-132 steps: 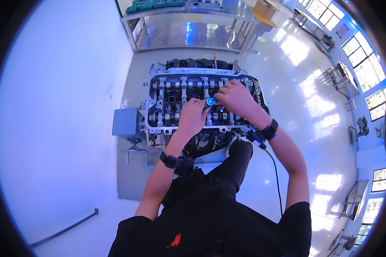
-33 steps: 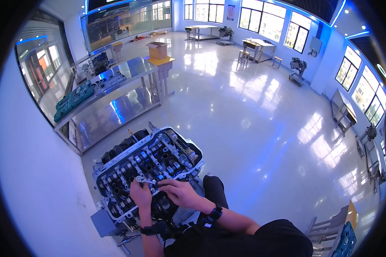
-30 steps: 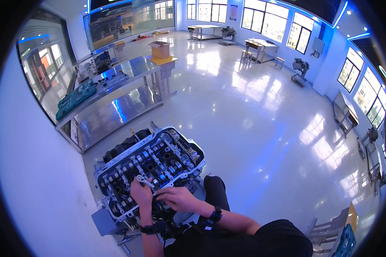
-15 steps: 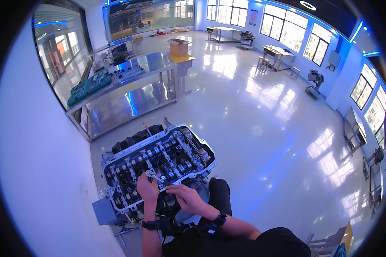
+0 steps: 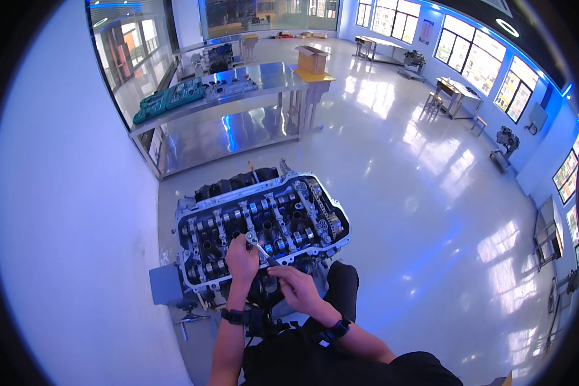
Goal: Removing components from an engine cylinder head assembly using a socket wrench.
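Note:
An engine cylinder head (image 5: 268, 248) with its cover off lies below me, its camshafts, caps and timing chain (image 5: 323, 209) exposed. Over its near side is a ratchet wrench (image 5: 262, 249), its round head above the near row of camshaft caps. My left hand (image 5: 241, 262) is closed around the wrench at its head; the socket beneath is hidden. At the dark end of the handle, my right hand (image 5: 298, 287) has its fingers curled against the grip. Both wrists wear black bands.
A steel workbench (image 5: 276, 76) beyond the engine carries a green tool case (image 5: 167, 101) and metal parts. A cardboard box (image 5: 311, 60) stands behind its right end. The white wall (image 5: 77, 193) is close on my left. A grey plate (image 5: 166, 285) juts out beside the engine.
My view has turned left, so the engine and bench appear farther right. The wrench handle has swung slightly toward me, with both hands staying on it.

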`<control>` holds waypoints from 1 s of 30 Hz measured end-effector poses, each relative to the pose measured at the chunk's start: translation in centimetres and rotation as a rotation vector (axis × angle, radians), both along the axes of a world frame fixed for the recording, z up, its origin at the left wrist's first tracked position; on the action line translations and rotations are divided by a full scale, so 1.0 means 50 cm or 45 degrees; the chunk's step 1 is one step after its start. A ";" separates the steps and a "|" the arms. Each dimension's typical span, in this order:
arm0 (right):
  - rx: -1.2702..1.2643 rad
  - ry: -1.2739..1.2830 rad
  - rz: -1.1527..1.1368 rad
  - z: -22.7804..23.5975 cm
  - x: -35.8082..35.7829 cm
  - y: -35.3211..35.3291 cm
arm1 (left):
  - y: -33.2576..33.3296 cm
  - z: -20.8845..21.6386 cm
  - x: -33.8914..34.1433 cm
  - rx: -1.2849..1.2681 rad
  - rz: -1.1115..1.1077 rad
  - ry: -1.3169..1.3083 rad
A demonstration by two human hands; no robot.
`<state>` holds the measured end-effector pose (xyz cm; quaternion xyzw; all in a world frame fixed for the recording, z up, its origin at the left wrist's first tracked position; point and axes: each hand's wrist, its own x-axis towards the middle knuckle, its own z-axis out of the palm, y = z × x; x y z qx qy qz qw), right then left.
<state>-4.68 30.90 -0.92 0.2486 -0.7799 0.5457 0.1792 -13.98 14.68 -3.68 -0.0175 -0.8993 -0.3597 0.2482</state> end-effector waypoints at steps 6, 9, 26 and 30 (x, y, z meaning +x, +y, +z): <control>0.013 0.029 -0.002 0.018 0.011 -0.025 | 0.002 -0.003 -0.020 0.007 -0.228 0.205; -0.072 0.073 -0.158 0.013 -0.018 -0.001 | -0.008 -0.004 -0.016 0.026 -0.167 0.080; 0.043 -0.074 -0.141 0.034 -0.014 0.030 | 0.012 0.005 -0.010 -0.019 -0.135 0.024; 0.153 -0.142 0.126 0.037 0.003 0.013 | -0.008 -0.011 -0.013 0.017 -0.029 -0.054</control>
